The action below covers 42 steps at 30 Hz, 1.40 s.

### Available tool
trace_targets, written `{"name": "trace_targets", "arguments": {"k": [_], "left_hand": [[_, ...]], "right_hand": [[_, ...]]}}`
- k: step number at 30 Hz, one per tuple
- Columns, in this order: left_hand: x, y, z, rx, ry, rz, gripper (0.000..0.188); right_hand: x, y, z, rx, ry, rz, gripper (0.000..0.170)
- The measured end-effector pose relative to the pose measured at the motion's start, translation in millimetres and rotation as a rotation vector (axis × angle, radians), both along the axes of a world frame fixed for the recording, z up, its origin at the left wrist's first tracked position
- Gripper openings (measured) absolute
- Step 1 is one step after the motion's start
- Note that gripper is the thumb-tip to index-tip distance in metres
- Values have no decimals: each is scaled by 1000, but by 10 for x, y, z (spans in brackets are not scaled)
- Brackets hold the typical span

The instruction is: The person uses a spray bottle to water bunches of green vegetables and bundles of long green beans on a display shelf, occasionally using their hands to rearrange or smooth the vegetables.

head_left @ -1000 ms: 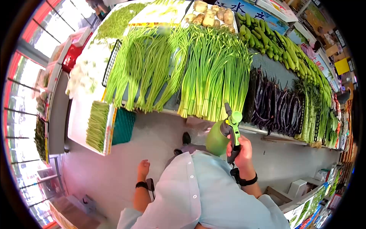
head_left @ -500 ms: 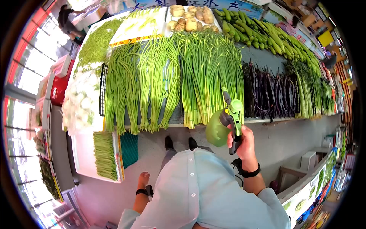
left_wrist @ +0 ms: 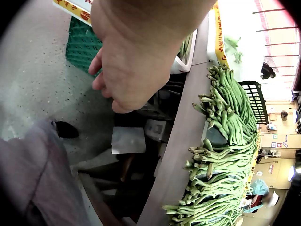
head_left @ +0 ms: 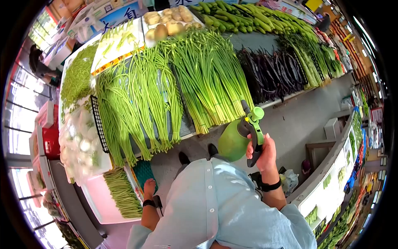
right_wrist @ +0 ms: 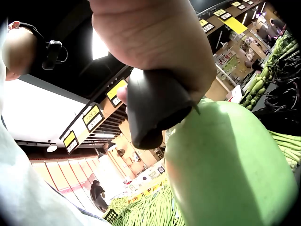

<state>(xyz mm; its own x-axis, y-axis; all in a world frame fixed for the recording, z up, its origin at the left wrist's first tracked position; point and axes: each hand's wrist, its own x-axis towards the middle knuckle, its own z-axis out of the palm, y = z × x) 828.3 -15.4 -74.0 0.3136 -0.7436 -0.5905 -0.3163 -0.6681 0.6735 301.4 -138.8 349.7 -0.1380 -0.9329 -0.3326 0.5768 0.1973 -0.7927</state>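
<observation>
In the head view my right hand [head_left: 267,155] grips the black handle of a green pump spray bottle [head_left: 232,143], its nozzle pointing toward the vegetable stand. The right wrist view shows the dark handle [right_wrist: 157,106] in the curled hand, beside the bottle's round green body. My left hand [head_left: 149,189] hangs low at my side, holding nothing, with its fingers loosely curled. It is nearest the bundle of green beans [head_left: 122,193] in a white box. Long beans [head_left: 137,103] and long green stalks with pale ends [head_left: 211,79] lie in front of me.
Dark long eggplants [head_left: 271,74] lie to the right, with green gourds [head_left: 248,18] behind. Potatoes [head_left: 168,29] sit at the back. A green crate [head_left: 144,176] stands on the floor at the stand's front. Another produce counter [head_left: 327,172] curves round on the right.
My view has turned left, so the stand now slants across it. The spray bottle stays in my right hand. My left hand has come closer to the white box and green crate.
</observation>
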Motion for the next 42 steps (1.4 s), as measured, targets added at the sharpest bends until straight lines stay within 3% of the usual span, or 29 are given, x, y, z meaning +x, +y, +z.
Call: {"name": "trace_targets", "arguments": {"k": [6, 10, 12, 17, 22, 24, 28, 30, 34, 39, 42], "left_hand": [[-147, -177, 25, -23, 1, -80, 34], [-299, -191, 144, 11, -15, -178, 34], [-416, -72, 211, -6, 9, -24, 33], [-442, 276, -2, 11, 37, -17, 33], [-568, 570, 5, 45, 92, -17, 30], [-572, 637, -100, 78, 182, 48, 28], [-713, 787, -10, 61, 143, 136, 30], [-775, 767, 103, 50, 72, -33, 33], [-849, 761, 113, 23, 90, 46, 36], [-887, 497, 352, 50, -24, -118, 33], [-599, 494, -158, 53, 87, -2, 33]], "right_hand": [[-138, 117, -48, 14, 259, -62, 40], [-280, 121, -15, 44, 256, -72, 39], [-414, 144, -70, 6, 90, -78, 38], [-549, 65, -59, -39, 215, 18, 40], [-558, -46, -57, -23, 253, 95, 31], [-589, -59, -76, -30, 294, 120, 36], [-709, -39, -45, -96, 220, 255, 41], [-760, -32, -65, -91, 233, 311, 43], [-868, 26, -129, -65, 249, 418, 36], [-982, 184, -240, 62, 272, 449, 31], [-1077, 278, -254, 99, 225, 318, 34]]}}
